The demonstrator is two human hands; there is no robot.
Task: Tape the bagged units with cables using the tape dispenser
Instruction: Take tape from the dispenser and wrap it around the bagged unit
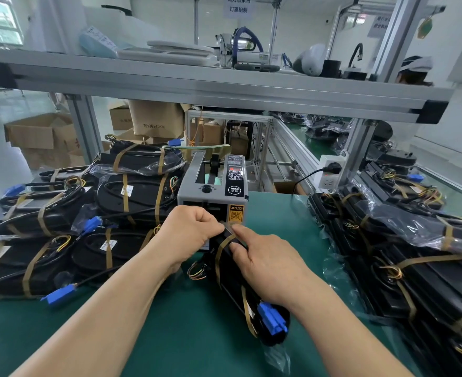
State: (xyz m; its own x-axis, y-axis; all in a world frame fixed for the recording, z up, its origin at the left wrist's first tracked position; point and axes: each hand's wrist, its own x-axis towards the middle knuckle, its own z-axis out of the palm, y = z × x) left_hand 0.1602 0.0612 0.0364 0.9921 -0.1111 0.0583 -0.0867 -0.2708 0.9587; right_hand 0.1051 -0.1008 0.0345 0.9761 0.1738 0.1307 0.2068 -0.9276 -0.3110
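Lying on the green mat (170,336), the bagged unit (232,292) pointed its blue connector (272,318) toward the near edge. The right hand (268,265) gripped its top, index finger straight and pressing a brown tape strip (223,243). The left hand (189,232), fingers curled, pinched that strip at the unit's far end. Just beyond stood the tape dispenser (213,186), with taped units (47,227) stacked left and more (415,268) right.

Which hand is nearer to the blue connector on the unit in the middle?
Right. The right hand holds the unit just beyond the blue connector; the left hand grips the unit's far end, near the tape dispenser.
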